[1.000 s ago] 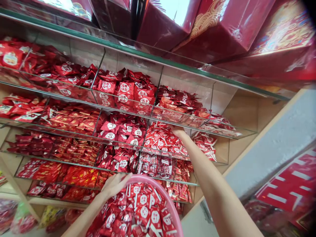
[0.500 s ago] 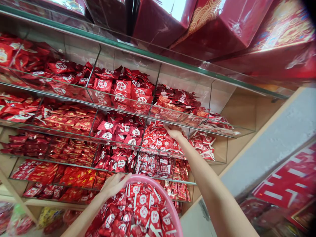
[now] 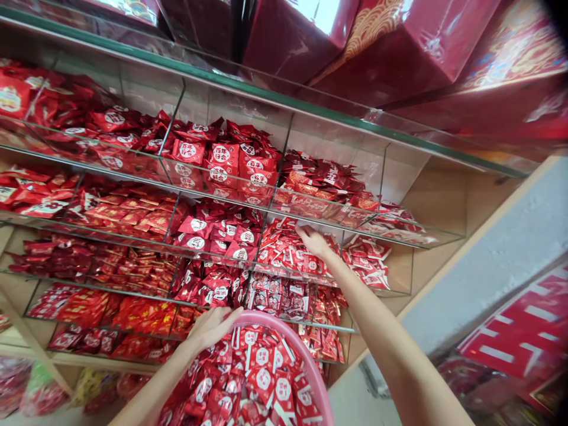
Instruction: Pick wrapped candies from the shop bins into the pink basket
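Right hand (image 3: 313, 241) has shifted left over packets (image 3: 281, 254).

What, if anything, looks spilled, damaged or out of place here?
Nothing stands out. Packets in the pink basin look contained, and the shelf packets by the right hand sit in place. The glass shelves slant across the picture, probably from camera tilt.

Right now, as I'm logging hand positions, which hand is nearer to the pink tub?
Left: the left hand is at the rim of the pink tub. The right hand is farther off, up at the shelved red-and-white packets.
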`<state>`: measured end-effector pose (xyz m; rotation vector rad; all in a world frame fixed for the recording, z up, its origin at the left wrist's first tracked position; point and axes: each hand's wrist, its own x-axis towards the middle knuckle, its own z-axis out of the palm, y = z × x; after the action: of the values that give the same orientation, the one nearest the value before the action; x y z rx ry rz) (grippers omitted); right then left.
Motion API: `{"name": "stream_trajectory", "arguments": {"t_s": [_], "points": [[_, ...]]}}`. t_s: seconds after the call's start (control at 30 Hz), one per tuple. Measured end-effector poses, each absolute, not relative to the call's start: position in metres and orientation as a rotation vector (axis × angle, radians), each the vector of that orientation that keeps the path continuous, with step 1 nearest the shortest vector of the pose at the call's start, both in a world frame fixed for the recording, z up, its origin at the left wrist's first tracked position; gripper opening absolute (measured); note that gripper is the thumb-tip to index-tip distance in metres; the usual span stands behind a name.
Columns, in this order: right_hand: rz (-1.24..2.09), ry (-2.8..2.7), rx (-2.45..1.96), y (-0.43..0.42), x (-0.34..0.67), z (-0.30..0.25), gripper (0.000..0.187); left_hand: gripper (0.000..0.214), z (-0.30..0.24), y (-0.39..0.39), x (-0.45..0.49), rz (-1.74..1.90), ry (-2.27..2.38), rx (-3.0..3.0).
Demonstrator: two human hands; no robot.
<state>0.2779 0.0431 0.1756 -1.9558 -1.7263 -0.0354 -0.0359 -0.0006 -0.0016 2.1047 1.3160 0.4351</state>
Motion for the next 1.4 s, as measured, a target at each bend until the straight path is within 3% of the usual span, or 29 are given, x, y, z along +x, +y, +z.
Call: {"name": "stream_trajectory", "arguments": {"t_s": [0.43,0.63,0.87,1.07,1.2,1.4], "points": [[0.006,-1.768,-1.938,0.079,0.249,0.187,0.064,0.059,0.002,0.003,-0.037,0.441,1.308,2.131],[0.029,-1.869,-1.910,0.058,0.239,0.188,0.053,0.058,0.002,-0.001,-0.037,0.399,1.290,2.110],[0.034,-1.900,-1.811,0.025,0.249,0.196,0.064,0.058,0.004,-0.003,-0.030,0.389,1.274,2.145],[-0.390,-1.922,-1.994,-0.006,0.261,0.200,0.038,0.061,0.003,-0.004,-0.027,0.387,1.261,2.177],[-0.661,-2.029,-2.046,-0.022,0.250,0.197,0.033,0.060,0.004,-0.005,-0.024,0.392,1.265,2.189],[-0.848,-2.271,-1.975,-0.028,0.240,0.190,0.014,0.053,0.005,-0.007,-0.025,0.399,1.250,2.188]]}}
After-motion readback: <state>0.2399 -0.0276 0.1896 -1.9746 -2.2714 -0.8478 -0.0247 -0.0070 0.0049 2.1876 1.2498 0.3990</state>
